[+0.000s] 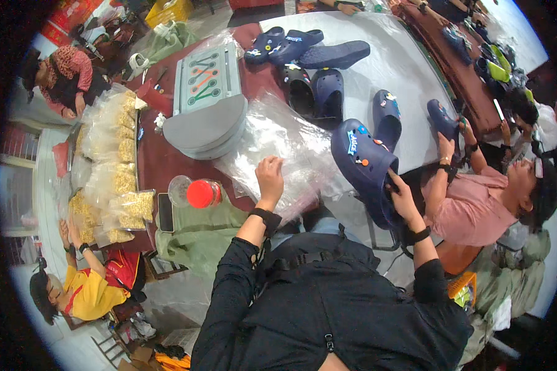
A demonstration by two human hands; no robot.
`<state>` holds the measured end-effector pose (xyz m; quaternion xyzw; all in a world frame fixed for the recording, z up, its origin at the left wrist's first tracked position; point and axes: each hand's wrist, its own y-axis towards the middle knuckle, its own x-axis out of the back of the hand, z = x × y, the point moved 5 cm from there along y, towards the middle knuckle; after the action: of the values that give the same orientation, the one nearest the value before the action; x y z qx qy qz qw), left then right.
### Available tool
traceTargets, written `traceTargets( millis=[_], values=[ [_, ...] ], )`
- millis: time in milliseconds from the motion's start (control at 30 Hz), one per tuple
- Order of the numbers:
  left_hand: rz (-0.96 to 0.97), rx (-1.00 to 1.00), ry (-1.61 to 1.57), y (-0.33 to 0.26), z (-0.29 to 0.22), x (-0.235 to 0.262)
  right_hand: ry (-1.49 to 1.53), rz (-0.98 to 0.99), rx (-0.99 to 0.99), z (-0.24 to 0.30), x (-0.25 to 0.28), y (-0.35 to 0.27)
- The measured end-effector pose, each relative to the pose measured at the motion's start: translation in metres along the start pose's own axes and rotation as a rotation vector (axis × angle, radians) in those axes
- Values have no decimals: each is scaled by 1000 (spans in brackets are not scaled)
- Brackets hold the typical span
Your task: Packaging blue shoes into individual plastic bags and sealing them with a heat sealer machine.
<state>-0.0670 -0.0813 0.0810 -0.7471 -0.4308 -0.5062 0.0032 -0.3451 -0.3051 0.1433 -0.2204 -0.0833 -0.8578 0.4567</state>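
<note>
My right hand [405,196] grips a navy foam clog [360,156] by its heel opening. The clog carries colourful charms and hangs tilted over the near table edge; a second dark clog seems pressed beneath it, partly hidden. My left hand [270,180] is over a spread of clear plastic bags [294,145], its fingers bent together on the film. Farther off, several more navy clogs [328,93] stand on the white tabletop, some with charms. One clog lies sole up [335,54]. Another charmed clog [387,117] sits just beyond the one I hold.
A stack of grey boards [207,120], a red-lidded jar [202,194], a phone [166,212] and green cloth [204,238] are on the left. Bags of yellowish pieces [127,151] line the far left. At right, a person in pink [470,204] holds a clog [442,117].
</note>
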Motion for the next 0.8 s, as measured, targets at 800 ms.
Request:
traceTargets(
  millis=[800],
  values=[
    [109,-36,75,19,-11,42,-229,374,106,16,-78,-34]
  ],
)
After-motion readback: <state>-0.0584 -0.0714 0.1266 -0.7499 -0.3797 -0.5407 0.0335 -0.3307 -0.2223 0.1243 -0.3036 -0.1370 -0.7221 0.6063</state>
